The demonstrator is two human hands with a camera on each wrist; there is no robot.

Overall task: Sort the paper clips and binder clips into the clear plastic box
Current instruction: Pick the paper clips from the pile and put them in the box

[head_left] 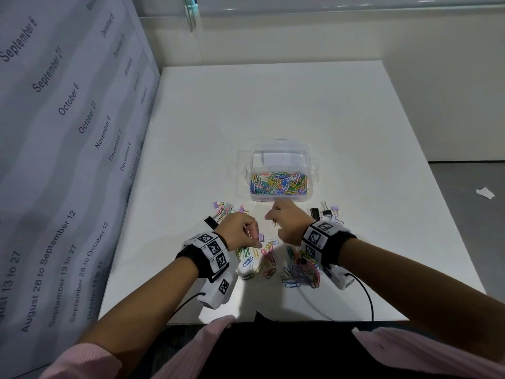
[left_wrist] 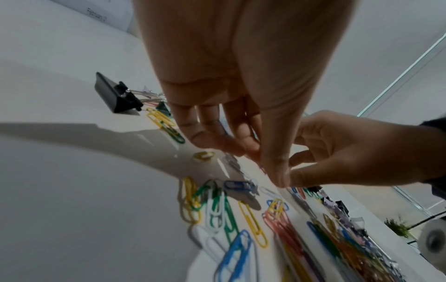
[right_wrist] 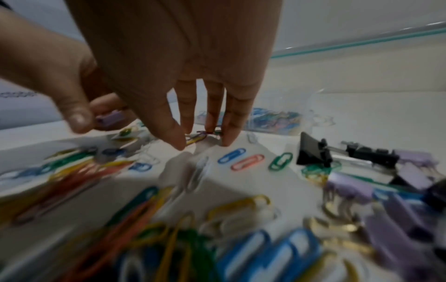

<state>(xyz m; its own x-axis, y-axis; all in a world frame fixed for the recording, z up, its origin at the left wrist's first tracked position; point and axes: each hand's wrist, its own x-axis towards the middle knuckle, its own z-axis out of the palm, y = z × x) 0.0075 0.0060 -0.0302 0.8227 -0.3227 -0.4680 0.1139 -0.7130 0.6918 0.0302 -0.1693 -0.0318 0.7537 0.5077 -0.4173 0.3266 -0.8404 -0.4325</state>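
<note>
The clear plastic box [head_left: 311, 170] stands mid-table, with several coloured paper clips in its near part. Just in front of it my right hand [head_left: 270, 216] pinches a few paper clips [head_left: 274, 222]; in the right wrist view they hang between the fingertips [right_wrist: 179, 141] as thin coloured loops [right_wrist: 202, 134]. My left hand [head_left: 255, 239] is close beside it and pinches a small purple binder clip [head_left: 261, 237], also seen as the purple binder clip [right_wrist: 109, 117]. In the left wrist view the left hand [left_wrist: 265, 164] hides most of that clip.
Loose paper clips [head_left: 269, 259] lie scattered under both hands on the white table [head_left: 355, 119], with a denser heap [head_left: 303, 269] to the right. Pastel binder clips [head_left: 226, 207] lie to the left, black and purple binder clips [head_left: 325, 213] to the right. A dated panel [head_left: 68, 132] walls the left side.
</note>
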